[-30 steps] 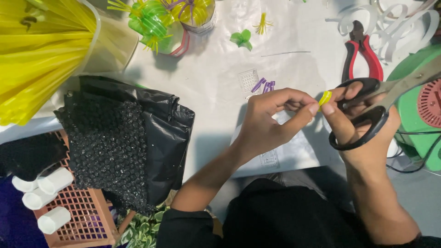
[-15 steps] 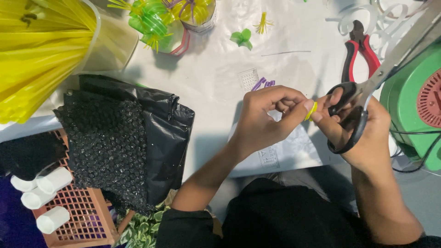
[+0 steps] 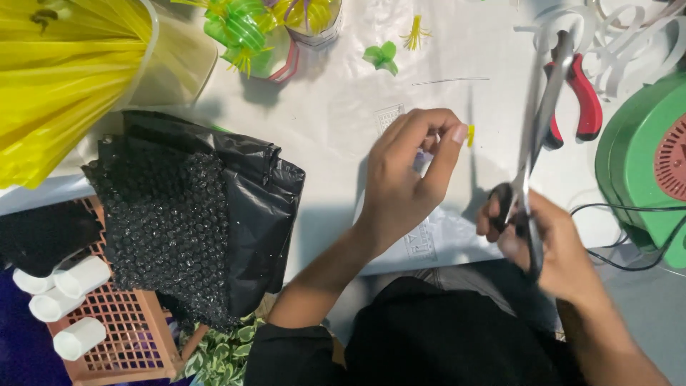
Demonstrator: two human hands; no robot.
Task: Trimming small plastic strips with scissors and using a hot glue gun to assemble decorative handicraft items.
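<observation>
Bare white table (image 3: 336,121) between hands; red pliers (image 3: 582,100), perhaps green fan (image 3: 643,157), rightward.

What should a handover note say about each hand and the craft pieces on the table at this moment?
Left hand: raised over the white table cover, fingertips pinched together; whether it holds anything cannot be told. A small yellow piece lies on the cover just beyond its fingertips.
Right hand: gripping the black handles of the scissors, blades shut and pointing away from the person.
Nearby: red-handled pliers beside the scissor blades, a green leaf-shaped piece and a small yellow tassel farther up the table, black bubble wrap to the left.
Done: a few small pieces lie finished.
Left: cannot tell from this view.
</observation>
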